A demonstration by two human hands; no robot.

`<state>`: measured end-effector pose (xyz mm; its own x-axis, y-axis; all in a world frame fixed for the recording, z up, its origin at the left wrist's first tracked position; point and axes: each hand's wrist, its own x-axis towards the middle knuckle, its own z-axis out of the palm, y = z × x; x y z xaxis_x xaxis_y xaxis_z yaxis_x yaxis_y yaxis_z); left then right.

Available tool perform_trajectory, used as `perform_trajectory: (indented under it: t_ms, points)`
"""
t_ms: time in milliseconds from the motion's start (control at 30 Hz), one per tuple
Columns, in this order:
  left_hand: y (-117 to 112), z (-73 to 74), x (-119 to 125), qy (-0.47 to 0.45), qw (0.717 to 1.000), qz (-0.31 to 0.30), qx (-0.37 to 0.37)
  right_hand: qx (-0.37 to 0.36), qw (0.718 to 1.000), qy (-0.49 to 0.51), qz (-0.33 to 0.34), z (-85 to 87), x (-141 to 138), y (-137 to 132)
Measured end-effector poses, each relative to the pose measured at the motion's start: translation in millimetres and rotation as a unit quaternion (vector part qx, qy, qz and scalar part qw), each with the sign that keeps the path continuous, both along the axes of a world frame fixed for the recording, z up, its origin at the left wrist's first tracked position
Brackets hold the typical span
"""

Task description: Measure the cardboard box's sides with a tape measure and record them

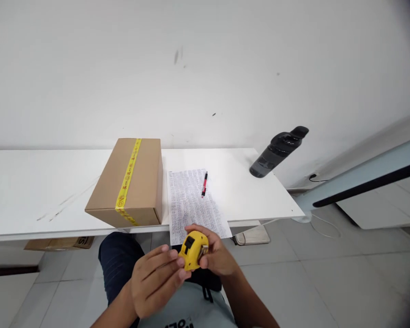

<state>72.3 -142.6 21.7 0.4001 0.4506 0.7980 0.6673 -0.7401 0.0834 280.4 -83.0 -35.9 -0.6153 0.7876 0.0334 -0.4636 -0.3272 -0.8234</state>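
Observation:
A yellow tape measure [193, 249] sits between both hands, low in the view and in front of the table edge. My right hand [216, 255] wraps round its right side with fingers closed on it. My left hand [155, 282] cups it from the left, fingertips pressed against its case. Just beyond lies a printed paper sheet [191, 200] overhanging the white table [37, 191], with a red pen [204, 183] on it. A cardboard box [131, 182] sealed with yellow tape stands left of the sheet.
A dark grey bottle [276, 152] stands at the table's far right corner against the white wall. Flat cardboard [59, 243] lies under the table on the tiled floor. A cable [319, 223] and a pale blue angled panel [369, 175] are at the right.

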Motion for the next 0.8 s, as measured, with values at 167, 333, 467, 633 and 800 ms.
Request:
perform_trajectory:
  t_ms: [167, 333, 467, 633, 800]
  points:
    - [18, -9.2, -49, 0.026, 0.983, 0.134, 0.126, -0.087, 0.996, 0.013, 0.033, -25.2, -16, -3]
    - [42, 19.7, -105, -0.022, 0.957, 0.272, 0.097, -0.059, 0.995, -0.066, 0.040, -22.3, -42, 16]
    - [64, 31.7, -123, 0.050, 0.974, 0.222, -0.025, -0.096, 0.993, -0.050, 0.038, -24.4, -71, 25]
    - [60, 17.3, -144, -0.017, 0.968, 0.251, 0.009, -0.087, 0.994, -0.006, 0.058, -18.0, -83, 28]
    - [27, -10.0, -168, -0.152, 0.942, 0.296, 0.043, -0.033, 0.992, 0.016, 0.124, 9.6, -93, 40]
